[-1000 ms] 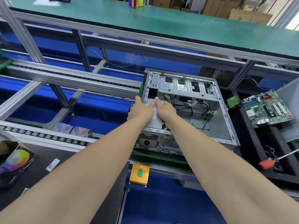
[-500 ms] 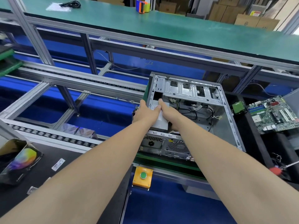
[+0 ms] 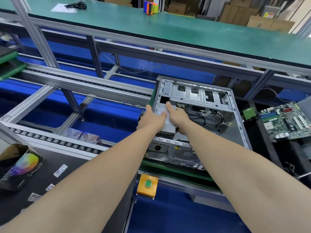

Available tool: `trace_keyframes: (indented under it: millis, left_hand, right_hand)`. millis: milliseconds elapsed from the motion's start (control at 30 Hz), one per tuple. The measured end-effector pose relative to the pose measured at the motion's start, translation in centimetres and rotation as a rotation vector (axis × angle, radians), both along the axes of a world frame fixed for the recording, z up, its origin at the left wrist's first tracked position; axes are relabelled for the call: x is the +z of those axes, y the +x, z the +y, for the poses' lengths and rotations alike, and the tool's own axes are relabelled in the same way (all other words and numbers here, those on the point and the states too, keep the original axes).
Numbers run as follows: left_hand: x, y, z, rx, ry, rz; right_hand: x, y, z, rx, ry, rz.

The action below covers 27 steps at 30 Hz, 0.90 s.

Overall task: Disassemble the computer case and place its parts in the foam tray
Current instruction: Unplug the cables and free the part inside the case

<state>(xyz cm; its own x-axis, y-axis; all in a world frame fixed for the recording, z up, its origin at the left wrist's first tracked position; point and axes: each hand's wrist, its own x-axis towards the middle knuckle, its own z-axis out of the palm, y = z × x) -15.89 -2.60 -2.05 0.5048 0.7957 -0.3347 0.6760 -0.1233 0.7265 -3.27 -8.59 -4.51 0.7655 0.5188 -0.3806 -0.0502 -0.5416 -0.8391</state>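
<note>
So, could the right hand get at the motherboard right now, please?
Probably not yet: the right hand grips the power supply with the left hand; the motherboard lies uncovered beyond the case wall.

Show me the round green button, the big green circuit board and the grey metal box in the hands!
Round green button [image 3: 148, 183]: head view, its middle.
Big green circuit board [image 3: 284, 121]: head view, its middle.
Grey metal box [image 3: 168, 126]: head view, its bare near side.

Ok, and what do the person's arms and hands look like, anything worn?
The left forearm and right forearm are bare to the frame edge, with no sleeve in view. The left hand and right hand are ungloved. No watch, wristband or ring shows on either.
</note>
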Motion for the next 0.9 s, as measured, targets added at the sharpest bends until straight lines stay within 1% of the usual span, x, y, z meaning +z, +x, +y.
trace_keyframes:
  millis: [200,267,367,467,533,600,667,700,733,833,900]
  left_hand:
    - [0.6,-0.3,-0.4,0.0,0.045,0.042]
    - [0.7,-0.3,-0.4,0.01,0.018,0.015]
    - [0.7,-0.3,-0.3,0.036,-0.051,-0.028]
    - [0.7,-0.1,-0.2,0.047,-0.074,-0.045]
    - [0.5,0.1,0.3,0.069,-0.14,-0.093]
    - [0.1,0.2,1.0,0.094,-0.267,-0.179]
    - [-0.4,0.3,1.6,0.1,-0.375,-0.245]
    - [-0.5,0.3,1.6,0.101,-0.388,-0.252]
    - [-0.6,0.4,1.6,0.104,-0.366,-0.245]
    - [-0.5,0.6,1.3,0.084,-0.167,-0.133]
    - [-0.3,0.6,1.1,0.054,-0.081,-0.07]
  right_hand:
    - [0.1,0.2,0.2,-0.011,0.03,0.028]
    - [-0.1,0.3,0.1,-0.035,0.023,0.053]
    - [0.2,0.1,-0.6,-0.091,0.017,0.214]
    - [0.6,0.3,-1.7,-0.112,0.044,0.314]
    - [0.4,0.6,-1.8,-0.113,0.056,0.324]
    - [0.0,1.1,-1.6,-0.097,0.104,0.272]
    - [-0.3,1.7,-1.6,-0.029,0.121,0.203]
    - [-0.3,2.0,-1.7,0.014,0.098,0.205]
    - [-0.3,2.3,-1.8,0.054,0.069,0.245]
    - [0.0,2.6,-2.4,0.167,0.026,0.484]
    - [-0.2,2.9,-2.7,0.238,-0.001,0.518]
